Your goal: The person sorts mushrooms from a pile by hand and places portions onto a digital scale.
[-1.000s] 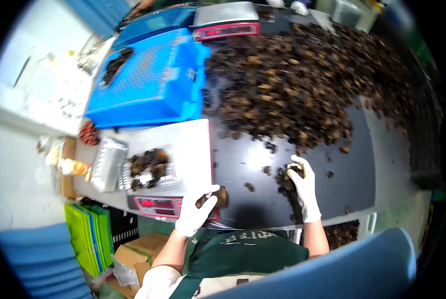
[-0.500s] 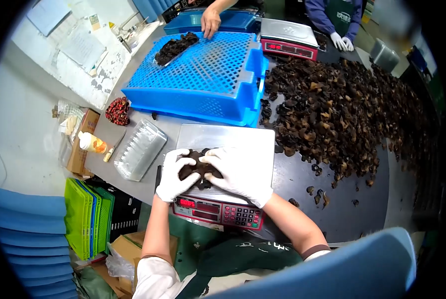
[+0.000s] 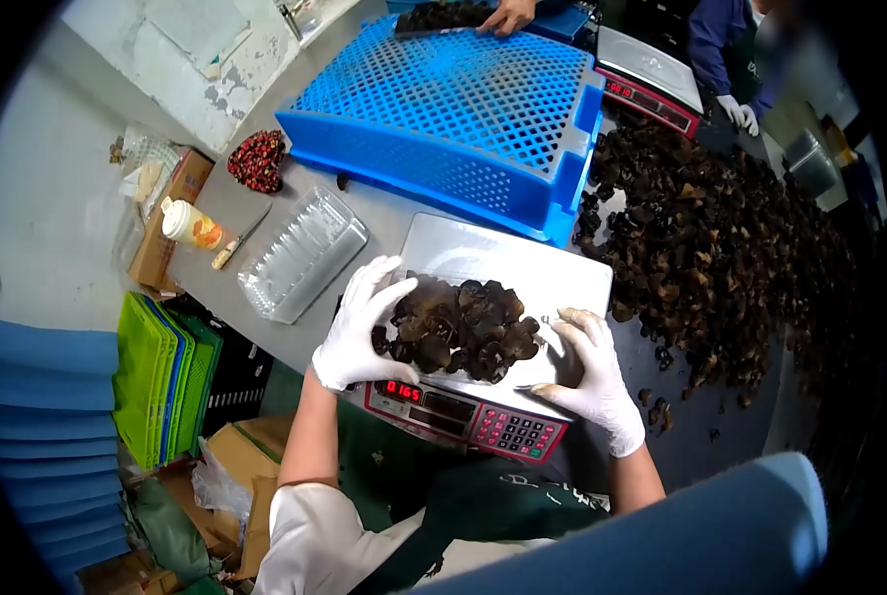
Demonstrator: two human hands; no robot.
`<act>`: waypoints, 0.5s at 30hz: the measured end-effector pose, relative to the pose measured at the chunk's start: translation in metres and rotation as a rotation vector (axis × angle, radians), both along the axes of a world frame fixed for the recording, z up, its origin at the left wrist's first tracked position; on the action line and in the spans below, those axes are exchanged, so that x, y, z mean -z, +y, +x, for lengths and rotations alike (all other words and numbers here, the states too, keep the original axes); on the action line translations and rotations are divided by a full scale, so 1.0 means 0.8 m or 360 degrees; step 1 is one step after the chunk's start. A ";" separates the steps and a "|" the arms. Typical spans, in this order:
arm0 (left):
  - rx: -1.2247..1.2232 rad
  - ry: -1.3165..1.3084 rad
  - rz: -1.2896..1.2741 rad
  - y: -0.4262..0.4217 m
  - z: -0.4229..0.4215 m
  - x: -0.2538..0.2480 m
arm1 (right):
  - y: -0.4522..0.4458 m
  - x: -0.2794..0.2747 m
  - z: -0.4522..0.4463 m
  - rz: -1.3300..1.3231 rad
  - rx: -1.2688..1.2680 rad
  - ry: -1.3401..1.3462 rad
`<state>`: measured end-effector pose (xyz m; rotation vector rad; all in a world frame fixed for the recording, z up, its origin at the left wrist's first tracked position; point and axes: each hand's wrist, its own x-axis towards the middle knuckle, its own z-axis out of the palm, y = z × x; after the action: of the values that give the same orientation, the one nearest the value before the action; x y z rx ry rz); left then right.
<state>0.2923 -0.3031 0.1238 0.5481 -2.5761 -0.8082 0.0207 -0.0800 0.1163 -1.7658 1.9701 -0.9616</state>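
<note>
A clear plastic tray (image 3: 551, 342) heaped with dark, wrinkled pieces that look like wood ear fungus (image 3: 463, 327) rests on the metal pan (image 3: 572, 278) of a red digital scale (image 3: 434, 412). My left hand (image 3: 366, 332), in a white glove, curves around the tray's left end, thumb at the near side and fingers at the far side. At the opposite end, my gloved right hand (image 3: 594, 382) spans the tray with thumb and fingers at its corners. Parts of the tray's rim are hidden by the gloves and fungus. The scale display reads 0.165.
An empty clear container (image 3: 305, 253) lies left of the scale, near a knife (image 3: 240, 238) and a cup (image 3: 190, 223). Behind stands a blue crate (image 3: 443, 99) with another person's hand (image 3: 508, 15) on it. A large fungus pile (image 3: 711, 268) spreads right, near a second scale (image 3: 647, 79).
My hands have parted from over the fungus to the two ends of the tray, uncovering the heap. The display went from 0.005 to 0.165. My view has shifted.
</note>
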 end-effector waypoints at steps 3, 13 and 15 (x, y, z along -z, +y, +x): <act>0.0053 -0.0405 -0.0069 0.004 -0.023 -0.013 | -0.002 0.004 0.010 -0.0020 -0.0001 -0.0044; 0.0187 -0.0209 -0.0475 0.030 -0.071 0.030 | -0.032 0.045 0.048 -0.0205 0.0060 0.0105; 0.0191 -0.0231 -0.0482 0.029 -0.068 0.033 | -0.022 0.036 0.048 -0.0197 0.0070 0.0170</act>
<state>0.2378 -0.2800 0.0972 0.3740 -2.8160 -0.4125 0.0588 -0.0978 0.0877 -1.8840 2.0629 -1.0442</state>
